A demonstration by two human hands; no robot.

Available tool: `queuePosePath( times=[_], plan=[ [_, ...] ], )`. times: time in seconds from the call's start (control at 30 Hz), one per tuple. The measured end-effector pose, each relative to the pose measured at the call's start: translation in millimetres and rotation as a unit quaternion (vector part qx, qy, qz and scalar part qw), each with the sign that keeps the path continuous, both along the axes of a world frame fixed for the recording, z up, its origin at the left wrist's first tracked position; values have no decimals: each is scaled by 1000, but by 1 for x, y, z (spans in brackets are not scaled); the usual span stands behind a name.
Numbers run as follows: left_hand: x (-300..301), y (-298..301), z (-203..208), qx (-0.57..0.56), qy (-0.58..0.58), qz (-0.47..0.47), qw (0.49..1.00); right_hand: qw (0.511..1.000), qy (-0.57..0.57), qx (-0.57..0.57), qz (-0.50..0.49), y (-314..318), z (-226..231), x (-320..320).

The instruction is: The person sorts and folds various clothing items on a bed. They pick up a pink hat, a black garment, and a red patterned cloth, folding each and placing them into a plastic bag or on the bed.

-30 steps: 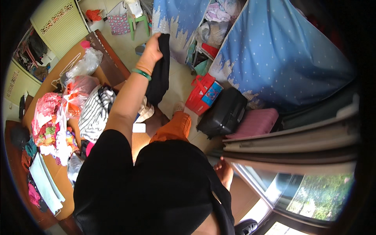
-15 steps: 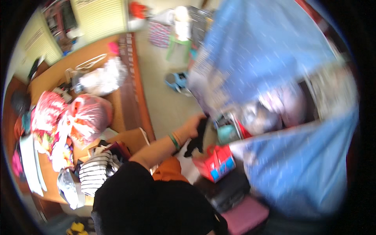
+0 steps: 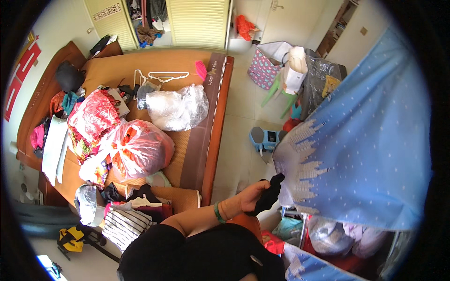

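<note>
My left arm, with a green bangle (image 3: 218,213) at the wrist, reaches across to the right. My left hand (image 3: 253,195) is closed on a piece of black cloth (image 3: 270,196), which looks like a sock. It is held in the air beside the lower edge of a blue curtain (image 3: 361,140) with a pale skyline pattern. Below the curtain, a shelf holds a filled clear plastic bag (image 3: 330,235) and a teal item (image 3: 288,228). A red item (image 3: 273,243) lies near my lap. My right hand is out of view.
On the left, a bed (image 3: 197,164) carries a tied translucent bag of clothes (image 3: 140,150), another plastic bag (image 3: 178,107), white hangers (image 3: 168,75) and a striped garment (image 3: 125,225). A blue-grey device (image 3: 265,139) stands on the floor. Farther back are a green stool (image 3: 274,93) and a patterned bag (image 3: 265,68).
My view has swung left, bringing more of the bed into sight. The curtain now hangs lower over the shelf opening. The black cloth is still in my left hand, now bunched higher.
</note>
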State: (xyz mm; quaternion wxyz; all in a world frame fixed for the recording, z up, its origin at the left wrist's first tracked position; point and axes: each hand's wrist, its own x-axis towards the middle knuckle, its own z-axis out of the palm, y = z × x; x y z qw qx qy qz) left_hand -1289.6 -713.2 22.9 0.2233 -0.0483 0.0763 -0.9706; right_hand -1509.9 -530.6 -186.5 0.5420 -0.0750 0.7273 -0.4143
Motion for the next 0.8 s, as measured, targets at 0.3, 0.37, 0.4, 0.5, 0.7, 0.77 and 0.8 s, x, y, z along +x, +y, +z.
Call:
queuePosePath(
  times=[0.3,0.37,0.4,0.5,0.7,0.77,0.8],
  plan=[
    [14,-204,83,-31,-63,133,989,943,145,25,298,-94,-160,-141],
    [28,-248,84,-65,-72,148,984,862,271,-101,416,-131,-186,-190],
    [36,-262,94,-80,-140,172,972,817,321,-179,444,-161,-182,-197],
    [59,-286,109,-50,-214,290,931,941,2,46,334,-302,-152,-169],
    [110,-331,105,-38,-272,440,855,880,136,-66,450,-625,-27,-67],
    [126,-362,108,-62,-267,434,858,884,100,-107,444,-717,0,-15],
    [132,-380,102,-23,-213,427,878,885,93,-114,441,-758,10,11]
  ],
)
